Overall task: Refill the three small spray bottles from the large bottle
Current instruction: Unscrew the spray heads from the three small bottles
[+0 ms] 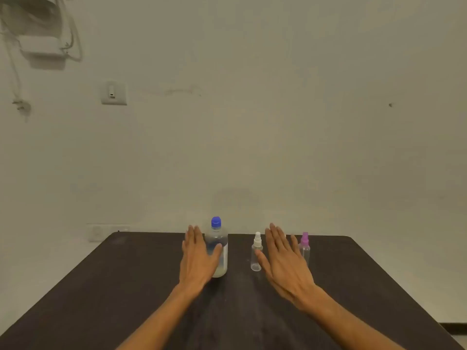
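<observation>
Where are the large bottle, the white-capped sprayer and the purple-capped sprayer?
large bottle (219,238): head view, clear shoulder below the blue cap.
white-capped sprayer (256,260): head view, clear body.
purple-capped sprayer (304,239): head view, purple spray head.

The right hand (283,261) hides a third small bottle almost wholly and part of the purple-capped spray bottle (304,246). The left hand (198,258) overlaps the large bottle (217,248).
</observation>
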